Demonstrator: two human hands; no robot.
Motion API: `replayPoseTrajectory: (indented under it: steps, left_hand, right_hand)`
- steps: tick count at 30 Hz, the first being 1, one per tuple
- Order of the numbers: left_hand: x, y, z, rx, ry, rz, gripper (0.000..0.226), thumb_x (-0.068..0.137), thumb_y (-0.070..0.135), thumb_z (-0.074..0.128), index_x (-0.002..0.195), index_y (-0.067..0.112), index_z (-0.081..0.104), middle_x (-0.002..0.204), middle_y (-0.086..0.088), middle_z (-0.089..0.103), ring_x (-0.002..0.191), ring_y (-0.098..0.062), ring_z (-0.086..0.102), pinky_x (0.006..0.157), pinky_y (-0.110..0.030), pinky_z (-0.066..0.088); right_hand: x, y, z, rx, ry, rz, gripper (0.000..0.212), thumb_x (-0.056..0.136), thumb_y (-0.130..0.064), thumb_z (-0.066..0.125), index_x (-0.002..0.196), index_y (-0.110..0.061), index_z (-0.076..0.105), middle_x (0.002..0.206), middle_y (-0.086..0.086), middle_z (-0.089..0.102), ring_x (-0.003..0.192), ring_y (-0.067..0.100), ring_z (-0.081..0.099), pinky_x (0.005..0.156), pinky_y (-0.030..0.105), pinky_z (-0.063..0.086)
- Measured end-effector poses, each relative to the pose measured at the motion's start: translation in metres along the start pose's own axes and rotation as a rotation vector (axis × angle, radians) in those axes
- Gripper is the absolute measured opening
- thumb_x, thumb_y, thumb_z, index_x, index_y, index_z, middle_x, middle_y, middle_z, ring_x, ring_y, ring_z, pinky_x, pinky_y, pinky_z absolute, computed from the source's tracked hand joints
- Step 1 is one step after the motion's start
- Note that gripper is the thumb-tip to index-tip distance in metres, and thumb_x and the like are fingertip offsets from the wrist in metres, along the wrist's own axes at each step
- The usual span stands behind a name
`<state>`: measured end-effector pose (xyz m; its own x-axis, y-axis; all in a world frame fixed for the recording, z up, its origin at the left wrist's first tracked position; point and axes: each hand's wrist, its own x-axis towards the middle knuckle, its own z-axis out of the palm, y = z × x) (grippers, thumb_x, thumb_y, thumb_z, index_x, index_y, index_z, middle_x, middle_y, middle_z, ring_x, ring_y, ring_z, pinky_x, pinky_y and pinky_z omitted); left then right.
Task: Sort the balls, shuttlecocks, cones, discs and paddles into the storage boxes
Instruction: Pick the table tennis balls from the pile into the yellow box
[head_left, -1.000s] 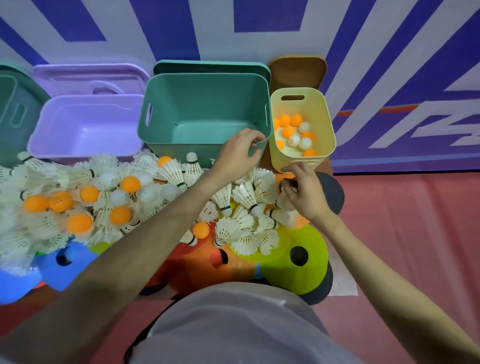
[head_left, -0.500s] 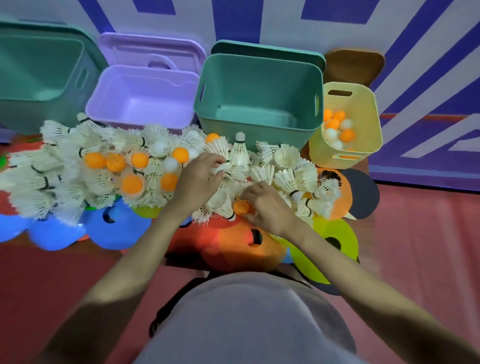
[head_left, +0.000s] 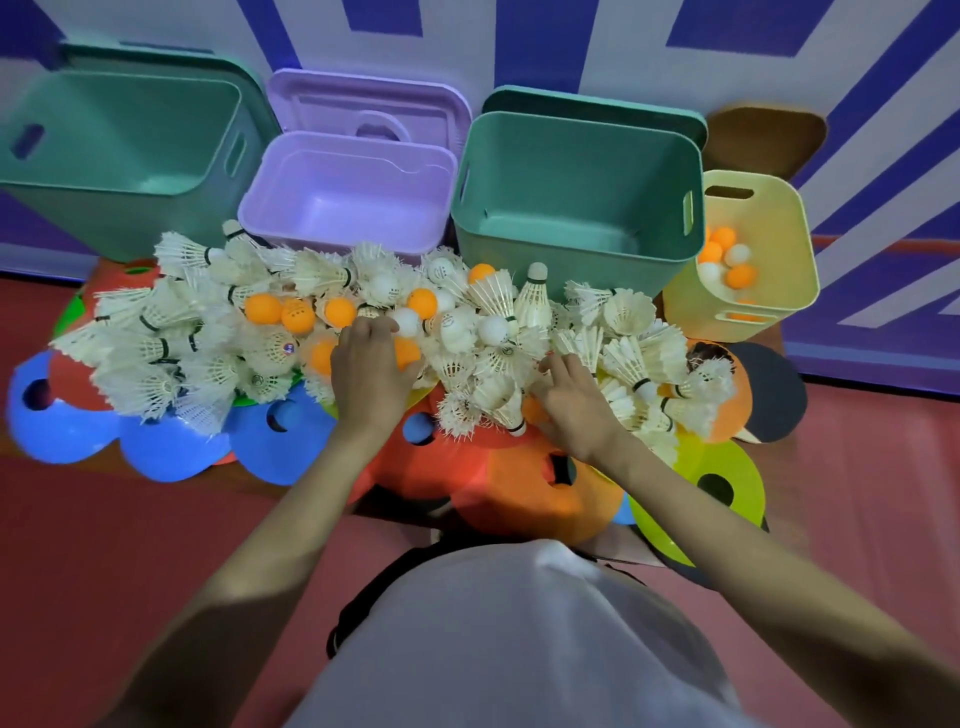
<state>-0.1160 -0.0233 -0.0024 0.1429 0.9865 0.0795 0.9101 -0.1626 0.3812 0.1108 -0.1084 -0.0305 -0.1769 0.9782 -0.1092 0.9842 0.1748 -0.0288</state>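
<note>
A long heap of white shuttlecocks (head_left: 498, 364) mixed with orange balls (head_left: 298, 314) and white balls (head_left: 491, 328) lies over flat cones in front of the boxes. My left hand (head_left: 370, 366) is sunk in the middle of the heap, its fingers curled round an orange ball (head_left: 409, 353). To the right, my right hand (head_left: 574, 402) rests on the shuttlecocks with fingers stretched forward; another orange ball (head_left: 532, 409) shows by its thumb. The yellow box (head_left: 779, 291) at the far right holds several orange and white balls.
Behind the heap stand a green box (head_left: 119, 208), a purple box (head_left: 291, 208) and a second green box (head_left: 571, 260), lids leaning behind them. Blue cones (head_left: 166, 452), orange cones (head_left: 519, 504) and a yellow-green cone (head_left: 748, 478) lie near me. A black paddle (head_left: 776, 387) lies right.
Both hands came down from beside the yellow box into the heap. My left hand shifted left onto an orange ball; my right hand spread over shuttlecocks. My view turned left.
</note>
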Motion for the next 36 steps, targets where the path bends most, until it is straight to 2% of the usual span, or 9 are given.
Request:
replayPoseTrajectory:
  steps: [5, 9, 14, 20, 24, 27, 30, 35, 36]
  left_hand:
    - [-0.001, -0.006, 0.004, 0.055, -0.014, -0.011, 0.053, 0.077, 0.039, 0.078, 0.111, 0.004, 0.056, 0.106, -0.014, 0.06, 0.103, -0.033, 0.054, 0.082, -0.041, 0.042]
    - [-0.001, -0.006, 0.006, 0.022, -0.026, -0.019, 0.047, 0.08, 0.038, 0.075, 0.106, 0.003, 0.058, 0.099, -0.014, 0.063, 0.097, -0.033, 0.056, 0.078, -0.043, 0.043]
    - [-0.005, -0.004, 0.002, -0.097, -0.02, -0.076, 0.041, 0.082, 0.03, 0.073, 0.11, 0.003, 0.058, 0.105, -0.014, 0.06, 0.103, -0.032, 0.054, 0.082, -0.04, 0.045]
    - [-0.01, 0.0, -0.002, -0.125, -0.004, -0.197, 0.043, 0.08, 0.028, 0.071, 0.112, 0.004, 0.056, 0.114, -0.015, 0.054, 0.11, -0.032, 0.049, 0.085, -0.042, 0.045]
    - [-0.013, 0.01, 0.0, -0.156, 0.021, -0.211, 0.043, 0.08, 0.03, 0.071, 0.112, 0.005, 0.054, 0.112, -0.013, 0.053, 0.106, -0.031, 0.05, 0.077, -0.04, 0.045]
    - [-0.015, 0.024, 0.004, -0.215, 0.078, -0.117, 0.04, 0.08, 0.027, 0.071, 0.109, 0.006, 0.055, 0.109, -0.012, 0.054, 0.1, -0.03, 0.054, 0.072, -0.038, 0.045]
    - [-0.012, 0.056, 0.006, -0.32, 0.089, 0.011, 0.036, 0.081, 0.026, 0.071, 0.109, 0.011, 0.056, 0.107, -0.008, 0.056, 0.092, -0.025, 0.058, 0.068, -0.038, 0.048]
    - [0.003, 0.135, 0.025, -0.451, -0.036, 0.296, 0.036, 0.084, 0.024, 0.071, 0.115, 0.011, 0.059, 0.108, -0.003, 0.057, 0.089, -0.017, 0.059, 0.073, -0.039, 0.053]
    - [0.007, 0.153, 0.03, -0.457, -0.075, 0.337, 0.036, 0.083, 0.025, 0.071, 0.115, 0.012, 0.06, 0.109, -0.002, 0.057, 0.091, -0.016, 0.059, 0.074, -0.04, 0.053]
  right_hand:
    - [-0.004, 0.003, -0.003, 0.125, 0.009, 0.072, 0.024, 0.071, -0.02, 0.074, 0.087, -0.004, 0.067, 0.114, 0.02, 0.054, 0.1, 0.037, 0.048, 0.085, 0.041, 0.045]
    - [-0.008, 0.004, -0.014, 0.175, 0.027, 0.106, 0.034, 0.076, -0.02, 0.069, 0.105, -0.003, 0.061, 0.124, 0.016, 0.047, 0.11, 0.034, 0.041, 0.093, 0.037, 0.038]
    - [-0.011, 0.006, -0.026, 0.276, 0.106, 0.141, 0.038, 0.08, -0.024, 0.071, 0.11, -0.004, 0.058, 0.12, 0.012, 0.046, 0.107, 0.03, 0.042, 0.09, 0.032, 0.035]
    - [-0.012, 0.017, -0.029, 0.418, 0.19, 0.205, 0.038, 0.08, -0.021, 0.071, 0.111, -0.004, 0.056, 0.111, 0.013, 0.052, 0.102, 0.032, 0.05, 0.087, 0.038, 0.043]
    - [-0.018, 0.029, -0.028, 0.53, 0.27, 0.244, 0.032, 0.083, -0.018, 0.069, 0.107, -0.003, 0.054, 0.101, 0.014, 0.057, 0.095, 0.032, 0.053, 0.076, 0.037, 0.042]
    - [-0.027, 0.043, -0.031, 0.612, 0.349, 0.284, 0.03, 0.085, -0.019, 0.067, 0.107, -0.005, 0.053, 0.1, 0.011, 0.061, 0.093, 0.027, 0.056, 0.071, 0.035, 0.043]
    - [-0.036, 0.066, -0.031, 0.658, 0.435, 0.339, 0.032, 0.086, -0.021, 0.066, 0.11, -0.005, 0.052, 0.103, 0.009, 0.06, 0.092, 0.024, 0.056, 0.07, 0.028, 0.036]
    - [-0.052, 0.115, -0.027, 0.715, 0.553, 0.505, 0.034, 0.089, -0.024, 0.064, 0.116, -0.008, 0.051, 0.106, 0.007, 0.06, 0.087, 0.021, 0.056, 0.071, 0.026, 0.039]
    - [-0.055, 0.126, -0.025, 0.723, 0.571, 0.545, 0.033, 0.089, -0.024, 0.064, 0.115, -0.009, 0.051, 0.104, 0.007, 0.061, 0.085, 0.022, 0.058, 0.071, 0.03, 0.044]
